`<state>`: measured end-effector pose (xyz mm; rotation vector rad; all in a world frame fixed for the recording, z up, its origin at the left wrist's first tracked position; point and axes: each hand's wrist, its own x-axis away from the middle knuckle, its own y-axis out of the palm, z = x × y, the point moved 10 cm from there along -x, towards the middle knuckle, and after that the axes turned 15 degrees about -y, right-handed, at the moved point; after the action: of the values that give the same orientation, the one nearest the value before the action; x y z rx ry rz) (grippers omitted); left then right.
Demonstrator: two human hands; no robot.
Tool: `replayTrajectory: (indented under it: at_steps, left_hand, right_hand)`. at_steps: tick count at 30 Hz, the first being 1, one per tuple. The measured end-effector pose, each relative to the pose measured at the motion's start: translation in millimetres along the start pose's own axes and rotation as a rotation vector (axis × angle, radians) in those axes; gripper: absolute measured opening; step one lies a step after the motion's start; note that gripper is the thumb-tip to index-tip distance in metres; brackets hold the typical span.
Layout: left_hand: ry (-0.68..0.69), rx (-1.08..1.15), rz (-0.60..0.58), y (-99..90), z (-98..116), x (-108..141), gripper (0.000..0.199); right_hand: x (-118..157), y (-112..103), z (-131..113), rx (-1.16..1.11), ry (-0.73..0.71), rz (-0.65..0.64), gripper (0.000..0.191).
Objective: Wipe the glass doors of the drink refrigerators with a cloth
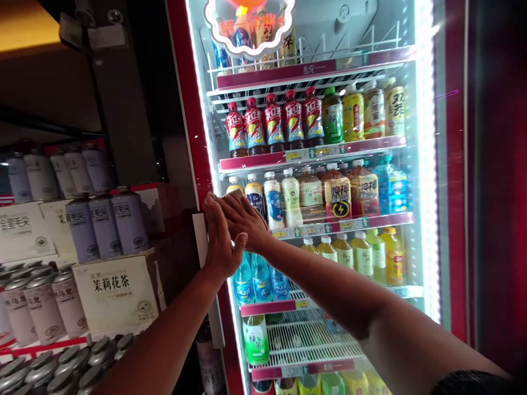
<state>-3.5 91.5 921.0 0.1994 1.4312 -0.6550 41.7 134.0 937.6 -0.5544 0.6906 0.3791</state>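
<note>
My left hand (221,241) is raised at the left edge of the cooler's glass door (288,307), close to the pale door handle (201,241). Its fingers are stretched upward and the thumb stands apart. Across it comes my right hand (247,222), fingers extended and lying flat by the red door frame (185,109), its fingertips overlapping those of the left. A small pale patch shows at the fingertips; I cannot make out what it is. Behind the glass, close to the hands, stand white-capped bottles (275,200) and blue drink bottles (260,277).
Inside the lit cooler, shelves carry red-labelled tea bottles (274,123), dark energy drink bottles (338,192) and yellow drinks (391,255). A lit sign (250,24) hangs at the top. To the left stand purple cans (129,219), a cream carton (117,291) and several silver-topped cans (69,359).
</note>
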Motion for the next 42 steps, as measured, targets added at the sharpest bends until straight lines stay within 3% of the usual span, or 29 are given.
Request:
replayTrajectory:
  at_steps: [3,8,13,17,22,25,30,37,42]
  left_hand:
    - [-0.073,0.003,0.061,8.9,-10.4,-3.3,0.087]
    - [-0.176,-0.006,0.153,18.7,-26.6,-13.4,0.087]
    - [-0.199,-0.042,0.214,29.0,-28.1,-16.0,0.082]
    - [-0.136,-0.153,0.22,33.6,-21.2,-13.3,0.076]
    - [-0.152,-0.312,0.188,41.4,-21.8,-12.1,0.082]
    - [-0.177,-0.369,0.195,43.9,-22.8,-11.5,0.084]
    - [-0.182,-0.367,0.188,44.6,-19.9,-10.8,0.084]
    - [-0.188,-0.361,0.194,44.2,-19.1,-8.4,0.084]
    - [-0.213,-0.336,0.178,44.4,-20.3,-8.8,0.084]
  right_hand:
    - [21.0,-7.1,8.7,0.035,-0.005,0.01,0.059]
    - [30.5,-22.3,42.2,0.076,0.162,0.086,0.058]
    - [33.4,-22.5,39.8,0.053,0.153,0.03,0.057]
    - [49.6,-32.1,43.9,0.068,0.097,0.013,0.055]
    - [66.1,-47.4,77.9,0.122,0.293,0.093,0.056]
    - [67.2,-43.8,74.8,0.118,0.306,0.089,0.061]
    - [89.0,-41.8,63.6,0.103,0.196,-0.024,0.061]
    - [125.4,-68.6,115.4,0.181,0.359,-0.032,0.059]
    - [129.7,-64.5,110.5,0.179,0.313,-0.065,0.064]
